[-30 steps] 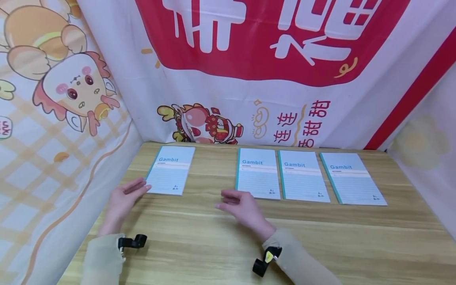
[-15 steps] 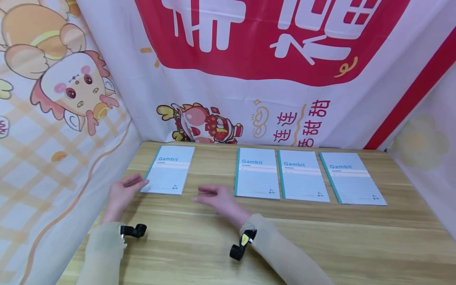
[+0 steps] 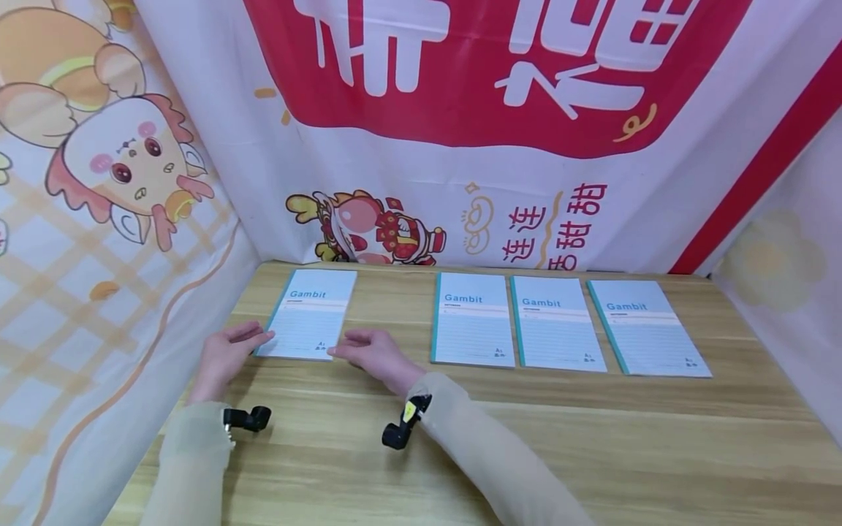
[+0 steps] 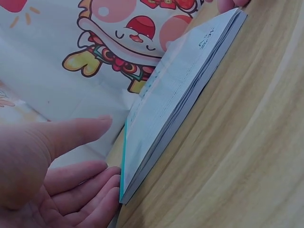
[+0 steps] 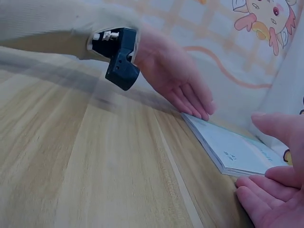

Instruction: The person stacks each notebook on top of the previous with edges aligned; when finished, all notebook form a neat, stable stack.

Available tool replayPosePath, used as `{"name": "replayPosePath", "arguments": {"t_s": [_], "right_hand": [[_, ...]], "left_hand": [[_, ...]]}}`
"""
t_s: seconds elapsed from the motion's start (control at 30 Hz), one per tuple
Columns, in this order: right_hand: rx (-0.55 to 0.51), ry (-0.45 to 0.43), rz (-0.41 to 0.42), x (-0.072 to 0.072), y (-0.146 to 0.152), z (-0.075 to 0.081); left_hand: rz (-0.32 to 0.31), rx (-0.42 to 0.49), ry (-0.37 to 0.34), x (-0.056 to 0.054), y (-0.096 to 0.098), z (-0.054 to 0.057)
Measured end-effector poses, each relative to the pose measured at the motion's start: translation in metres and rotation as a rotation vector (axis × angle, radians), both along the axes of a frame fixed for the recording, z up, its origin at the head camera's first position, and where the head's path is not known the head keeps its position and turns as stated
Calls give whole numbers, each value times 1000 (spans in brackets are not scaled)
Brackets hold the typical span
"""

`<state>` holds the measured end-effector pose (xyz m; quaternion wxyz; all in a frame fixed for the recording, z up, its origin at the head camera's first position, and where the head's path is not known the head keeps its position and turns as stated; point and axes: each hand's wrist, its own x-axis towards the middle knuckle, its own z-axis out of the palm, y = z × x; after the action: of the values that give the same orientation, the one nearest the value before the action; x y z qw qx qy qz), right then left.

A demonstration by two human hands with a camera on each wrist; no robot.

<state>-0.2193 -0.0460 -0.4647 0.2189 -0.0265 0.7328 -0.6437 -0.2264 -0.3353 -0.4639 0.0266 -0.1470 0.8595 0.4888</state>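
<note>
A thin notebook (image 3: 305,314) with a pale blue and white cover and a teal spine lies flat at the table's left. My left hand (image 3: 224,361) is at its spine side; in the left wrist view the fingertips (image 4: 114,190) touch the teal edge while the thumb stays raised above the cover. On the opposite side is my right hand (image 3: 381,358), at the notebook's lower right corner. Its fingers (image 5: 259,192) are beside the page edge in the right wrist view, thumb lifted; whether they touch it, I cannot tell. Neither hand grips the notebook.
To the right, three matching notebooks, a near one (image 3: 472,321), a middle one (image 3: 559,325) and a far one (image 3: 647,329), lie in a row on the wooden table (image 3: 592,446). Printed cloth (image 3: 395,168) hangs along the back and sides.
My right hand has moved left from beside the row of three notebooks to the left notebook's right side. My left hand has barely shifted and stays at the spine.
</note>
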Motion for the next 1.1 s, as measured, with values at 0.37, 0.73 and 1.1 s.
{"name": "replayPosePath", "arguments": {"t_s": [0.37,0.73,1.1], "right_hand": [[-129,-52,-36,-6,-5,-10],[-222,-81,-63,-11,0,-10],[-212,-92,-99,-13,3,-7]], "left_hand": [[-12,11,-19,-3,5,-4],[25,-5,-20,-4,7,-6],[-67,-54,-72,-2,10,-3]]}}
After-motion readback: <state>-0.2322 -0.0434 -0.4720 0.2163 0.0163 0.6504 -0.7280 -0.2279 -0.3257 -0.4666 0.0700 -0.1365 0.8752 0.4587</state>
